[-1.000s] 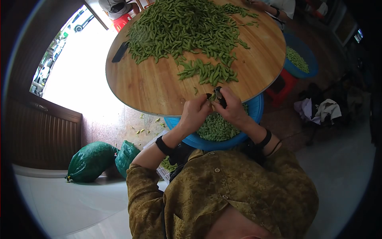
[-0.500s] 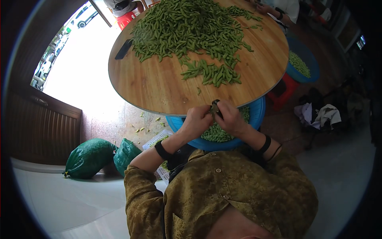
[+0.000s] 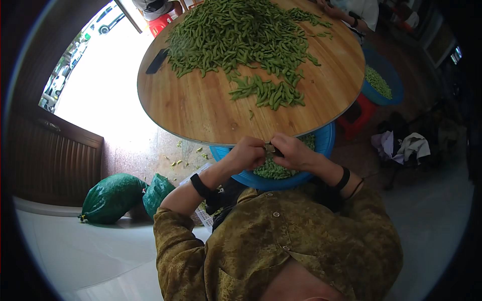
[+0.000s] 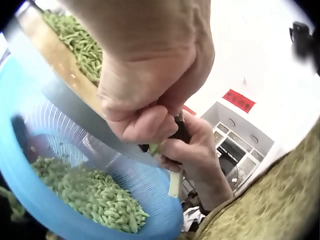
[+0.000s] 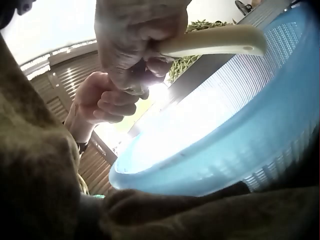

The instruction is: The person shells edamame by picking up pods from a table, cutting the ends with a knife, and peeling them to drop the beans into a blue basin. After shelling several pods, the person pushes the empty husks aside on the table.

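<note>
Close together over the table's near edge and the blue basket, my two hands meet at the fingertips. My left hand pinches a green bean pod, mostly hidden by the fingers. In my right hand is a tool with a cream handle that has a hole at its end; its working end is hidden in the grip. Below the hands, shelled green beans lie in the basket. A large heap of pods covers the far part of the round wooden table.
A small group of pods lies nearer on the table. A dark flat object rests at its left edge. Another blue basin with beans stands at right by a red stool. Green sacks and a white crate are on the floor.
Both hands have drawn back from over the tabletop toward my body, and are now at the table's near edge. The pod heap looks the same.
</note>
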`<state>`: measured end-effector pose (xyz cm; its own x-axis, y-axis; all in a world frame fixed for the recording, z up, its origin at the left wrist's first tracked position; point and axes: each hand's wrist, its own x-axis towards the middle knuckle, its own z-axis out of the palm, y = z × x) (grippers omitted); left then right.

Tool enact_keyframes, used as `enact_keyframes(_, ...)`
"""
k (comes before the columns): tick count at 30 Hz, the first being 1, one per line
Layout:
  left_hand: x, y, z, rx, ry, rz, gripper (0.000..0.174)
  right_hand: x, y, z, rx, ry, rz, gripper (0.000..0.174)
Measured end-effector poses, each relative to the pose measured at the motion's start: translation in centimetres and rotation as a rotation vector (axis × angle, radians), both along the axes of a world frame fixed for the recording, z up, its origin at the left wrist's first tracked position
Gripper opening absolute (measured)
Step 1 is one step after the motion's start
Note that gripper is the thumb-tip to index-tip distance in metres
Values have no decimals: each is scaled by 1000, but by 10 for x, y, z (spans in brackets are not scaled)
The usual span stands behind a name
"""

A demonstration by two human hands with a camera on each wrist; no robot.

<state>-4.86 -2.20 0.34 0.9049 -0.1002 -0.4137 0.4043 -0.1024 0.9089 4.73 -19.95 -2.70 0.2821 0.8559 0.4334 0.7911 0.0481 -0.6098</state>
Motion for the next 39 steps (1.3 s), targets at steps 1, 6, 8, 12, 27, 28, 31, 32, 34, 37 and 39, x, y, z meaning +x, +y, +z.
enact_keyframes(1,0,1,-1,-73,19,12,13,0,-1,2,-12,37,15,25)
enact_keyframes(6,-5,2,-10,-299,96,139,11,6,-4,10,-44,108,76,25)
enact_keyframes(8,-8,12,-19,-222,65,90,10,7,-7,9,-162,125,180,24)
enact_keyframes(12,-10,14,-18,-50,-92,67,15,0,-4,5,-152,215,162,23)
enact_keyframes(27,-10,-11,14,329,-487,163,13,13,4,29,-18,886,38,21)
enact_keyframes(28,-12,-15,16,528,-633,159,14,12,4,28,-41,783,-11,19)
enact_keyframes(31,-20,-26,30,589,-753,121,11,9,6,26,-88,595,-93,15)
enact_keyframes(32,-23,-27,37,582,-784,111,9,9,6,26,-122,509,-122,14)
enact_keyframes(34,-35,-2,43,714,-664,4,11,8,-1,28,-136,599,-69,14)
enact_keyframes(37,-58,52,45,1135,-246,-415,14,13,-5,15,-131,609,-6,16)
enact_keyframes(39,-50,70,37,1227,-346,-401,13,16,-4,16,-128,528,-1,17)
